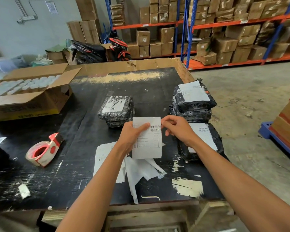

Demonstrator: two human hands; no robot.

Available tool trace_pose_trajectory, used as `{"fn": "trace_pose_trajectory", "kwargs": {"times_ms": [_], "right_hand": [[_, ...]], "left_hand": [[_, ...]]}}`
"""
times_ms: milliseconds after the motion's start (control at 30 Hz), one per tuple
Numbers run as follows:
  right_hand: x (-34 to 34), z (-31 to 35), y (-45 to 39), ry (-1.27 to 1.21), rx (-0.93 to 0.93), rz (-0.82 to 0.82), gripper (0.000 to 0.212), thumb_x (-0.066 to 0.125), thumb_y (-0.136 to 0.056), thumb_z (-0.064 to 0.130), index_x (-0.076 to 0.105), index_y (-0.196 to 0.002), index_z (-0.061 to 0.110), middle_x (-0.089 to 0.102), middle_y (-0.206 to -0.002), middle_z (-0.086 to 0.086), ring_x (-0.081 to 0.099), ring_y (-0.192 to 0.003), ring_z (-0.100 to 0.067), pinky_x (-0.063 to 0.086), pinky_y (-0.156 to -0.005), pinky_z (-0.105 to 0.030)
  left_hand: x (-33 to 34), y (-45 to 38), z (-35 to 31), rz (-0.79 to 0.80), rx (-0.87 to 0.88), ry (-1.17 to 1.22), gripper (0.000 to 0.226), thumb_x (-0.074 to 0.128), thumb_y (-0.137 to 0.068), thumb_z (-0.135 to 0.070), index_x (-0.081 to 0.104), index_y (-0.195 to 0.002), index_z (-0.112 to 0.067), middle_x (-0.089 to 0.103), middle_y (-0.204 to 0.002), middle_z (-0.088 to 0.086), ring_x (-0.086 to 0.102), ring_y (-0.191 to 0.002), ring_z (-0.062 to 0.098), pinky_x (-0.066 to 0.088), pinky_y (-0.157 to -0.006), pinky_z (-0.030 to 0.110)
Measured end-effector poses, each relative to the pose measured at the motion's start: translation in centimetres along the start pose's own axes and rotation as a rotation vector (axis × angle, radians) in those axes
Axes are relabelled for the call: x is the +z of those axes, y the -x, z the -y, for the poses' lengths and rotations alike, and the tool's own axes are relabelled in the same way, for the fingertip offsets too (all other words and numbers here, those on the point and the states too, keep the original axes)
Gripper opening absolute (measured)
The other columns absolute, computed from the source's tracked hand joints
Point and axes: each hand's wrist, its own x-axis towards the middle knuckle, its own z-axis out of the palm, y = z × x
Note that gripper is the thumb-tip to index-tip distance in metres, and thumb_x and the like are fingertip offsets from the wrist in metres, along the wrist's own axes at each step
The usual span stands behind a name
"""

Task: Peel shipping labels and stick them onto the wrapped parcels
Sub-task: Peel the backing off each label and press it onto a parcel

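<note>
Shipping label (147, 139) pinched by both hands; barcode visible, print seemingly unreadable.

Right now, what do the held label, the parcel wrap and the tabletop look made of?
Label: thin matte white paper, printed barcode, bending slightly in the left hand. Parcel wrap: glossy black plastic film, crinkled with highlights. Tabletop: apparently black-coated board, scuffed, pale patches showing where the coating has worn off.

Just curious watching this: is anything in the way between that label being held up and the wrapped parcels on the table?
Nothing visible. The label, held in the left hand and right hand, hangs in open air just in front of the parcels, which already carry labels on top.
</note>
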Motion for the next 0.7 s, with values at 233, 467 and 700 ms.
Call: {"fn": "trace_pose_trajectory", "kwargs": {"times_ms": [233, 467, 700], "right_hand": [[0.11, -0.1, 0.03, 0.085, -0.024, 0.01, 0.013, 0.065, -0.093, 0.036, 0.074, -0.085, 0.032, 0.078, -0.084, 0.003, 0.062, -0.056, -0.011, 0.046, -0.064, -0.027], [0.17, 0.04, 0.25, -0.072, -0.002, 0.063, 0.016, 0.063, -0.097, 0.023, 0.075, -0.085, 0.023, 0.074, -0.082, -0.003, 0.056, -0.058, -0.012, 0.041, -0.056, -0.023], [0.28, 0.52, 0.06, -0.272, 0.007, 0.166, 0.019, 0.063, -0.095, 0.019, 0.075, -0.081, 0.023, 0.065, -0.072, 0.004, 0.053, -0.06, -0.005, 0.04, -0.057, -0.014]], "left_hand": [[-0.31, 0.25, -0.29, 0.019, 0.018, -0.053, 0.018, 0.079, -0.085, -0.021, 0.075, -0.1, -0.011, 0.08, -0.095, 0.006, 0.077, -0.084, 0.024, 0.06, -0.066, 0.029], [-0.26, 0.38, -0.39, 0.045, -0.006, -0.009, 0.021, 0.08, -0.085, -0.02, 0.075, -0.102, -0.008, 0.079, -0.097, 0.01, 0.077, -0.085, 0.026, 0.06, -0.067, 0.032], [-0.31, 0.48, -0.65, 0.134, -0.084, 0.152, 0.03, 0.08, -0.084, -0.017, 0.072, -0.109, -0.001, 0.077, -0.103, 0.019, 0.075, -0.085, 0.028, 0.06, -0.067, 0.034]]}}
